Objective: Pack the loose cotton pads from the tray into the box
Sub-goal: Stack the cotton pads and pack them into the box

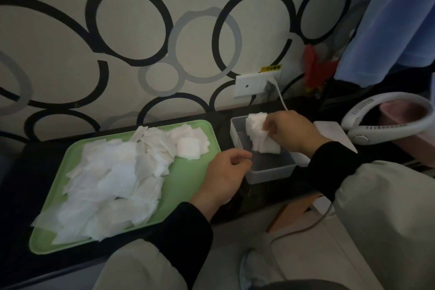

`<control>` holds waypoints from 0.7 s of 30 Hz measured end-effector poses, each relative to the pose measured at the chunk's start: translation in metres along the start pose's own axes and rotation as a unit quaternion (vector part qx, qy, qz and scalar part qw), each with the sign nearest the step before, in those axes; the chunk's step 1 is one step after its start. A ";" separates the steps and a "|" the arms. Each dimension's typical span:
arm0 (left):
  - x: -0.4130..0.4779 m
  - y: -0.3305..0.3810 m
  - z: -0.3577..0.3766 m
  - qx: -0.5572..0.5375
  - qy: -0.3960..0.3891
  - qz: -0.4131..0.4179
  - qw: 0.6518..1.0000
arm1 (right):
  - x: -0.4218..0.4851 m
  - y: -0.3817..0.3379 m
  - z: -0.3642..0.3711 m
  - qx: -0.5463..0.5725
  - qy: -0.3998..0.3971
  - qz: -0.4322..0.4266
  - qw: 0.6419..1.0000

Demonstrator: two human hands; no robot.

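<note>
On the far left of the dark table (21,172) sits my green tray (188,186). Most of it is covered by a loose heap of white cotton pads (113,179), overlapping every which way, with one neater little pile near the tray's far right corner. My left hand (223,172) hovers just past the tray's right edge, between the tray and the box, its fingers loosely curled and holding nothing. Next comes the box (270,172), a clear, open plastic one standing on the table just beside the tray. Above its far end my right hand (289,132) pinches a stack of pads (259,134) between thumb and fingers. The stack's lower edge dips inside the box, though I cannot tell whether it touches the bottom. My two hands are apart. On the patterned wall behind the box is a white socket (247,87) with a white cable (280,95) plugged in. Furthest right lies a white neck fan (376,128).
</note>
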State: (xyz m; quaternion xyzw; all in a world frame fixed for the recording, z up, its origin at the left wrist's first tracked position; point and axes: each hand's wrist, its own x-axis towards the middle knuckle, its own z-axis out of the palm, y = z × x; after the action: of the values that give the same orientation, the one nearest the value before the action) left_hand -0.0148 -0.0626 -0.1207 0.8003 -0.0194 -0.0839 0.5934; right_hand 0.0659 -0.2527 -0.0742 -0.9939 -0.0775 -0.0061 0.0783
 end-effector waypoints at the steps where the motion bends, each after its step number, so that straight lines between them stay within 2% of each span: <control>1: 0.000 0.001 -0.001 -0.001 -0.001 0.001 1.000 | -0.001 0.000 -0.001 0.009 0.003 0.007 1.000; 8: -0.009 0.009 -0.020 -0.020 0.011 -0.003 1.000 | -0.012 -0.002 -0.017 0.046 -0.041 0.027 0.998; 12: -0.014 0.008 -0.039 -0.014 0.038 -0.012 0.999 | -0.018 -0.019 -0.024 0.049 -0.008 0.036 0.998; 14: -0.017 0.008 -0.049 -0.024 0.048 -0.019 0.998 | -0.022 -0.034 -0.028 0.060 0.030 0.017 0.998; 16: -0.020 0.008 -0.061 -0.024 0.059 -0.020 0.998 | -0.026 -0.056 -0.030 0.119 0.043 -0.011 0.992; 18: -0.023 0.008 -0.074 -0.027 0.080 -0.019 0.996 | -0.028 -0.084 -0.027 0.183 0.029 -0.033 0.982; 21: -0.027 0.010 -0.092 -0.042 0.118 -0.013 0.992 | -0.023 -0.122 -0.009 0.213 -0.019 -0.063 0.975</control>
State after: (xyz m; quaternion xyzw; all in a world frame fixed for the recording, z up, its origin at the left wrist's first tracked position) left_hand -0.0260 0.0248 -0.0819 0.7794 0.0641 0.0027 0.6233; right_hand 0.0242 -0.1386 -0.0466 -0.9474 -0.1409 0.0249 0.2864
